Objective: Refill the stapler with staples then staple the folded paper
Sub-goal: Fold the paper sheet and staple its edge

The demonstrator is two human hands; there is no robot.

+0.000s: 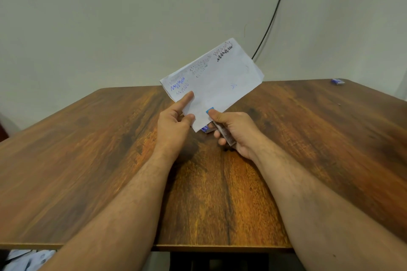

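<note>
A folded white paper (217, 79) with blue and black pen scribbles is held tilted above the wooden table (88, 149). My left hand (175, 123) pinches its lower left edge between thumb and fingers. My right hand (233, 132) is closed around a metallic stapler (224, 135) whose blue tip (209, 110) sits over the paper's lower edge, with my thumb pressing on top. A small blue staple box (206, 128) lies on the table just beneath the paper's corner, mostly hidden.
Another small blue and white box (338, 81) lies at the table's far right corner. A black cable (277, 6) runs down the wall behind the table. Papers (26, 259) lie on the floor at the lower left.
</note>
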